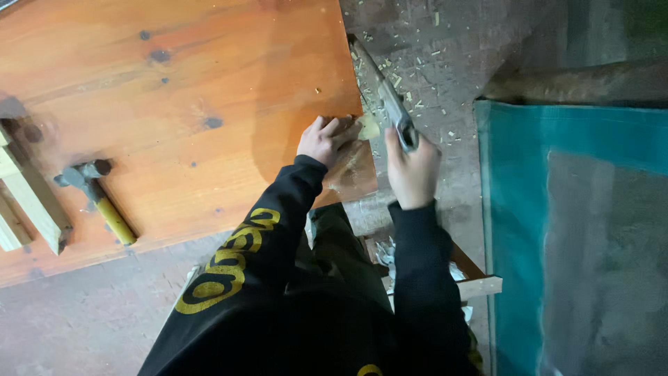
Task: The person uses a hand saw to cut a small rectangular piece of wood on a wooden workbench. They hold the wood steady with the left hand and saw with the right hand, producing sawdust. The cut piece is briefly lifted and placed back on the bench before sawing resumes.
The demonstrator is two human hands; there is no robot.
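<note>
Two hands at work at the desk's right edge! The left hand presses down with fingers curled over a small pale wood block, pinning it at the corner of the orange board. The right hand, at three o'clock from the left, is clenched tight round the handle of a saw, its blade running up toward eleven o'clock, just beside the block. Wood chips litter the floor around the blade. Far off at nine o'clock a hammer lies on the desk, near pale wooden slats. A teal tarp sits at three o'clock.
</note>
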